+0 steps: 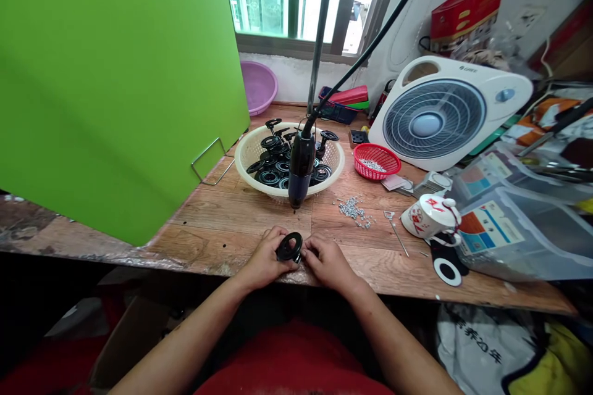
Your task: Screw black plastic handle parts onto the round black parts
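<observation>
Left hand (269, 257) has it: fingers and thumb closed around a round black plastic ring-shaped part (287, 258), held tilted at the near edge of the brown wood-grain table (250, 222). In from the right comes the right hand (328, 260), fingers curled, tips right up against the part's right side; whether they grip it or something small, I cannot tell. Just beyond, a black cylindrical electric screwdriver (302, 160) hangs bit-down, in front of a cream perforated plastic basket (243, 166) heaped with similar black parts (271, 178). Over to the right, small silvery metal pieces (353, 210) lie scattered, with a round red plastic basket (395, 166) farther back.
</observation>
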Demonstrator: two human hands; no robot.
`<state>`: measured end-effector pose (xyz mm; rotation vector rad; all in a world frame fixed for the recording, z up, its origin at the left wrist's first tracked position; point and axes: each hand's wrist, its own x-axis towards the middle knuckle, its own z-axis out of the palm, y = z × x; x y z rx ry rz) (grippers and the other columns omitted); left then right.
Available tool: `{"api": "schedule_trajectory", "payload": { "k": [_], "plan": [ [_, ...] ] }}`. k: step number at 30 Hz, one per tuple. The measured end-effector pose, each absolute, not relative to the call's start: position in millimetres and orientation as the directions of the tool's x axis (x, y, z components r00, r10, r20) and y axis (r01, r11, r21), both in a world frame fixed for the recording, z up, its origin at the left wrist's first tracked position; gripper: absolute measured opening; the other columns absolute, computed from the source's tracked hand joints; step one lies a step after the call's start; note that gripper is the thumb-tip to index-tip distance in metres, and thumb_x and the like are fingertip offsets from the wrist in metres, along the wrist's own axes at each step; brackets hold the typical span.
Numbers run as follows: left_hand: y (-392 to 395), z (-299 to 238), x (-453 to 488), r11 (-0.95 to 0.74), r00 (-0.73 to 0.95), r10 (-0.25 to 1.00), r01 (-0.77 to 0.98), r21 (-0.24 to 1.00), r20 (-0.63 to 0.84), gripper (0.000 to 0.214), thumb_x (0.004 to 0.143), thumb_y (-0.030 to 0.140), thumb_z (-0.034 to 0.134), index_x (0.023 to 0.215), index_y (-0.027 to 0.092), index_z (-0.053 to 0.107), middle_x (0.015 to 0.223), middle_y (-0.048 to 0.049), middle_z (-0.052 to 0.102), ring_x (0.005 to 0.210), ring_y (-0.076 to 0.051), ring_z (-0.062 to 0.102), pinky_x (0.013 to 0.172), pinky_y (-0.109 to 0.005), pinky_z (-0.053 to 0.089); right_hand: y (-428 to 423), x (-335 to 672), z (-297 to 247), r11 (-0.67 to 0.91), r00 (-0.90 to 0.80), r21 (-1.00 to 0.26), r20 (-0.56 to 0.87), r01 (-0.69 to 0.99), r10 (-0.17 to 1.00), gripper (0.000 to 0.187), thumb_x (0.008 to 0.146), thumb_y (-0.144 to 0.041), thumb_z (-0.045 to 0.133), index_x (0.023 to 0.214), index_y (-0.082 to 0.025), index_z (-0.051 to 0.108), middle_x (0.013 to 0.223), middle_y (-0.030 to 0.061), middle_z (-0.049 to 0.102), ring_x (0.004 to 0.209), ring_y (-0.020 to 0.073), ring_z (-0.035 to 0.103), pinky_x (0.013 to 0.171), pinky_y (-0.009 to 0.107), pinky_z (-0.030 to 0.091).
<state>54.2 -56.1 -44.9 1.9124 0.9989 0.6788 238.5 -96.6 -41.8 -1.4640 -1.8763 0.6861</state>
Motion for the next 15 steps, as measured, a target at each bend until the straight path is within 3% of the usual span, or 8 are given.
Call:
{"api": "schedule_trajectory", "payload": {
  "k": [5,11,15],
  "plan": [
    [-56,-46,54,-0.302,0.524,0.849,0.386,0.872,0.062,0.026,0.066,0.024,0.074,0.090,0.020,0.065,0.100,-0.0046,0.052,0.100,-0.022,0.049,0.089,-0.033,0.042,-96,243,-42,0.259,-0.186,-0.752,0.183,0.606,0.965,0.010,0.083,-0.014,0.054,0.075,-0.018,0.059,0.079,0.0018,0.058,0.075,0.0153,0.055,0.070,0.026,0.041],
    [-57,-43,55,-0.339,0.575,0.815,0.375,0.863,0.070,0.020,0.066,0.026,0.074,0.083,0.020,0.065,0.095,-0.0040,0.048,0.097,-0.021,0.048,0.088,-0.032,0.042,-92,258,-36,0.242,-0.349,-0.877,0.091,0.416,0.933,0.015,0.087,-0.020,0.053,0.078,-0.019,0.066,0.072,0.0005,0.062,0.069,0.0142,0.057,0.067,0.026,0.044],
    [-67,-41,58,-0.402,0.567,0.805,0.310,0.861,0.172,0.012,0.072,0.025,0.068,0.080,0.019,0.061,0.095,-0.0052,0.055,0.096,-0.021,0.051,0.089,-0.033,0.041,-75,265,-2,0.319,-0.053,-0.905,0.317,0.280,0.947,0.012,0.084,-0.029,0.058,0.087,-0.019,0.065,0.080,0.0034,0.061,0.076,0.0165,0.057,0.069,0.029,0.047]
  ]
}}
